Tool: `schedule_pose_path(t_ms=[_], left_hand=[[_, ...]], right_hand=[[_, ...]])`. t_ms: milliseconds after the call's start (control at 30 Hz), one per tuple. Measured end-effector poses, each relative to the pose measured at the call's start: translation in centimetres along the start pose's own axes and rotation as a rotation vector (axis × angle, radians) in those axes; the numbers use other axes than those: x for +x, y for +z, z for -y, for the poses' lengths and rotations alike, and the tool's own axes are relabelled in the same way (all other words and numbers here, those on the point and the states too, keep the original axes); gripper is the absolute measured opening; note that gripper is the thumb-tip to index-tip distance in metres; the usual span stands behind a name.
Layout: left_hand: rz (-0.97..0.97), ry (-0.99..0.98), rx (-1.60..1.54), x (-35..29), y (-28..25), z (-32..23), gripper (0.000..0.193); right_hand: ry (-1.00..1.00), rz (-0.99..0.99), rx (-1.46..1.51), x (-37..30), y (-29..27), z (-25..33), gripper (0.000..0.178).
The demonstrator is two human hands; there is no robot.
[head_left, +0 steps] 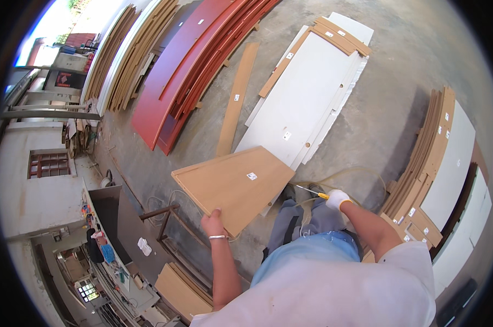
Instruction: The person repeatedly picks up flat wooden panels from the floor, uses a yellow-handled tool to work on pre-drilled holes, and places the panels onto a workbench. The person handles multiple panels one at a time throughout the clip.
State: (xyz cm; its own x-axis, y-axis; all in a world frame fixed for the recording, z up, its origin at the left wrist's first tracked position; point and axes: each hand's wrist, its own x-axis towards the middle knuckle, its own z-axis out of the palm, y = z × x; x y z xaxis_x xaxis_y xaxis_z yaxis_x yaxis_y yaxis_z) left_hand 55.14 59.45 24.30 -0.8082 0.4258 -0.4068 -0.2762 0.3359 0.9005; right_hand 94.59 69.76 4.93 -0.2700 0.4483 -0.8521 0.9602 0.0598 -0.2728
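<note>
My bare left hand [213, 224], with a band on its wrist, grips the near left edge of a light-brown wooden panel [224, 188]. The panel is tilted, and a small white label is stuck on its face. In my right hand [338, 199], which wears a white glove, is a screwdriver [323, 195] with a yellow handle. Its thin shaft points left, toward the panel's right corner. Beyond the panel, a long white board [306, 92] lies flat on a low stack, with brown strips [342, 36] on its far end.
Red boards [170, 71] are stacked at the far left; a brown plank [237, 101] lies on the floor beside them. More boards [421, 169] stand at the right. A hose [361, 168] curves over the floor. At the lower left is a cluttered workbench [124, 278].
</note>
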Motion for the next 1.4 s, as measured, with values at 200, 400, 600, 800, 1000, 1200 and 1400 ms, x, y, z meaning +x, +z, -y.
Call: schedule_pose_path(t_ms=[200,400,600,800,1000,1200,1400], left_hand=[[-0.140,-0.008,0.070,-2.7,0.3,0.0,0.030],[-0.054,0.014,0.052,-2.6,-1.1,0.3,0.030],[-0.073,0.061,0.261,-2.0,-2.8,1.4,0.036],[-0.017,0.062,0.106,-1.3,2.0,0.7,0.041],[0.016,0.082,0.061,-0.4,2.7,0.9,0.039],[-0.014,-0.126,-0.054,0.0,1.6,1.0,0.035],[0.063,-0.005,0.031,-6.0,1.6,-1.8,0.035]], right_hand=[[0.100,-0.092,0.067,3.1,-1.1,-2.4,0.032],[0.460,-0.121,0.917,7.9,-3.2,-7.5,0.026],[-0.018,0.141,-0.046,3.7,-3.8,2.2,0.031],[0.087,-0.060,0.081,4.5,0.1,2.9,0.035],[-0.077,-0.024,-0.037,1.0,2.3,2.8,0.035],[-0.205,0.056,0.299,-2.6,0.7,7.8,0.026],[-0.223,-0.266,0.436,2.0,-2.2,6.3,0.037]])
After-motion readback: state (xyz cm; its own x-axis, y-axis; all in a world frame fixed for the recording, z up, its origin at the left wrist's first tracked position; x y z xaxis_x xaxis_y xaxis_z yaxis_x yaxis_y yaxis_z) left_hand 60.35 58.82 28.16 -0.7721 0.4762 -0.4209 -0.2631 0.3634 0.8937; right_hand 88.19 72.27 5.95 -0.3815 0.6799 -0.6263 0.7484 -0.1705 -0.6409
